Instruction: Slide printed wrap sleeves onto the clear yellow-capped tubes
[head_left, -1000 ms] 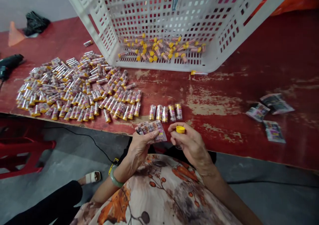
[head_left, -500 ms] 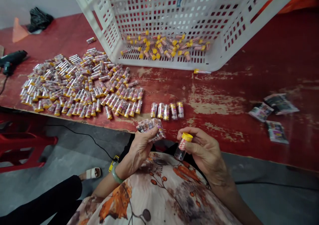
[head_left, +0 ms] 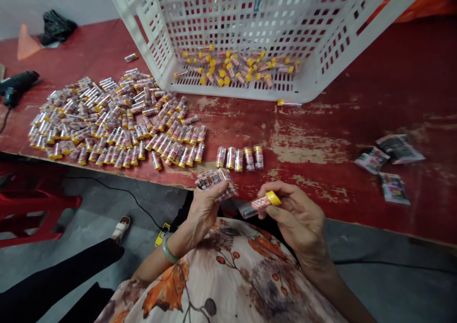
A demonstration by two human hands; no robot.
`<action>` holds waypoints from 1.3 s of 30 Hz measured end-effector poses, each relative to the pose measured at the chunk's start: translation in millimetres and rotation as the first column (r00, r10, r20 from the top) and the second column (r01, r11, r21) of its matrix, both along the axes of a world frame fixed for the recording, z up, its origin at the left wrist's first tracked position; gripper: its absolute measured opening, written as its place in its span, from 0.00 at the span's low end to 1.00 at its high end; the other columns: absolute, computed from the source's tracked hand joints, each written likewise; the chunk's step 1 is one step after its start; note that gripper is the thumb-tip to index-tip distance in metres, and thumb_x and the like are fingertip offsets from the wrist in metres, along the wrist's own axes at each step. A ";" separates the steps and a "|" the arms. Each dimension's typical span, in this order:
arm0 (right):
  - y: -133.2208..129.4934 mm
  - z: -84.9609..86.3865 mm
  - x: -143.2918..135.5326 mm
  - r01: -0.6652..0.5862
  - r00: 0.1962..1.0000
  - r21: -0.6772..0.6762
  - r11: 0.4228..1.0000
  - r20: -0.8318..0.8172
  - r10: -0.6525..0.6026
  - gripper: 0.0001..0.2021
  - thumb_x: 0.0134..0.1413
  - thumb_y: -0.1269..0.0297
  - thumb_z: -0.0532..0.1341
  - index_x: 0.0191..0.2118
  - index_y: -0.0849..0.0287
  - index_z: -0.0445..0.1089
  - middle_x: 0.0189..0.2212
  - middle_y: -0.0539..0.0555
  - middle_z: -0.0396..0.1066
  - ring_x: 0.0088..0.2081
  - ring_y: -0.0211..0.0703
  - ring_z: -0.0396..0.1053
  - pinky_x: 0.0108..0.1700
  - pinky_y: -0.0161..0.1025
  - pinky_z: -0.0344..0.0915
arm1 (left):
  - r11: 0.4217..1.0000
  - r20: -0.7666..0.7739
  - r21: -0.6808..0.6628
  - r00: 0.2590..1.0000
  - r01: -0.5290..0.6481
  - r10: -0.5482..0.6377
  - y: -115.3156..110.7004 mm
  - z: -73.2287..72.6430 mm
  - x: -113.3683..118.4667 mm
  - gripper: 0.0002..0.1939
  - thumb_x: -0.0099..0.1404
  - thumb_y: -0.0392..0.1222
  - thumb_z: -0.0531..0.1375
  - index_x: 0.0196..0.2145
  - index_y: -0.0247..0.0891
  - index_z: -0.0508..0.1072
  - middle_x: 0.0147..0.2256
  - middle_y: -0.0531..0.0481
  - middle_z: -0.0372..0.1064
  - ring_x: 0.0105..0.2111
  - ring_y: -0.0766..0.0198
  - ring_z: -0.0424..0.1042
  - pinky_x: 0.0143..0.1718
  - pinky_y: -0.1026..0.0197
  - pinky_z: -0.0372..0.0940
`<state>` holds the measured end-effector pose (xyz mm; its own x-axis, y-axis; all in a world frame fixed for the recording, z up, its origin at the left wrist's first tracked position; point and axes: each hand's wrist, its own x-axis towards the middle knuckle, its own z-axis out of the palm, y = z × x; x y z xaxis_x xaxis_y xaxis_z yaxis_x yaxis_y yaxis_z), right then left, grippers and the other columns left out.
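We hold one clear yellow-capped tube (head_left: 260, 204) pinched in our right hand (head_left: 298, 218), lying sideways above the table edge (head_left: 321, 218). Our left hand (head_left: 203, 208) grips a stack of printed labels (head_left: 216, 181). The white basket (head_left: 321, 61) holds loose yellow-capped tubes (head_left: 235, 70); five labelled tubes (head_left: 239, 157) lie near our hands.

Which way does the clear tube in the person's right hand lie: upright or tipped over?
Tipped over. The tube lies nearly level in the right hand, yellow cap pointing right.

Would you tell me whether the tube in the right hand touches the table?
Apart: the head view shows the tube held in the right hand below the table edge.
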<state>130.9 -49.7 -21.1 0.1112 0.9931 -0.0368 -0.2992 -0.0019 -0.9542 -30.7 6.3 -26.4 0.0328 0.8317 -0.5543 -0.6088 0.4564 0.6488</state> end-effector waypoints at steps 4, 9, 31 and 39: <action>22.7 10.1 2.2 0.226 0.974 0.159 0.961 -0.018 -0.226 0.11 0.51 0.68 0.66 0.43 0.57 0.73 0.36 0.54 0.72 0.29 0.39 0.71 0.26 0.34 0.71 | 0.989 -0.021 0.044 0.989 0.144 -0.143 -3.6 0.2 -3.3 0.20 0.38 0.36 0.76 0.31 0.32 0.77 0.29 0.49 0.76 0.28 0.64 0.74 0.34 0.61 0.70; 53.8 17.4 4.9 0.287 0.955 0.185 0.940 0.014 -0.295 0.10 0.48 0.66 0.68 0.38 0.56 0.73 0.33 0.52 0.71 0.30 0.39 0.70 0.25 0.34 0.71 | 0.945 -0.084 0.091 0.948 0.315 -0.307 -6.1 2.3 -6.6 0.20 0.37 0.36 0.76 0.31 0.31 0.78 0.29 0.47 0.77 0.27 0.63 0.74 0.32 0.61 0.70; -8.4 -15.6 -13.2 0.151 0.793 0.464 0.873 0.470 -0.387 0.15 0.45 0.73 0.67 0.39 0.53 0.67 0.38 0.54 0.72 0.36 0.44 0.72 0.35 0.41 0.73 | 0.998 0.095 -0.066 0.995 0.017 -0.011 -4.3 9.3 2.3 0.18 0.44 0.37 0.74 0.32 0.35 0.74 0.30 0.53 0.75 0.32 0.65 0.74 0.35 0.62 0.71; -11.4 -33.7 -19.2 0.068 0.758 0.535 0.842 0.521 -0.393 0.18 0.47 0.73 0.66 0.43 0.51 0.64 0.40 0.55 0.72 0.38 0.45 0.73 0.34 0.41 0.74 | 0.999 0.104 -0.024 0.994 0.033 -0.030 -7.1 10.0 3.1 0.11 0.49 0.37 0.72 0.31 0.39 0.77 0.31 0.54 0.77 0.35 0.59 0.74 0.38 0.60 0.70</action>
<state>111.7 -61.1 -54.7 0.1758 0.8060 0.5653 0.3923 0.4693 -0.7911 -27.6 -0.8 -16.4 0.1174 0.8148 -0.5677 -0.6572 0.4923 0.5707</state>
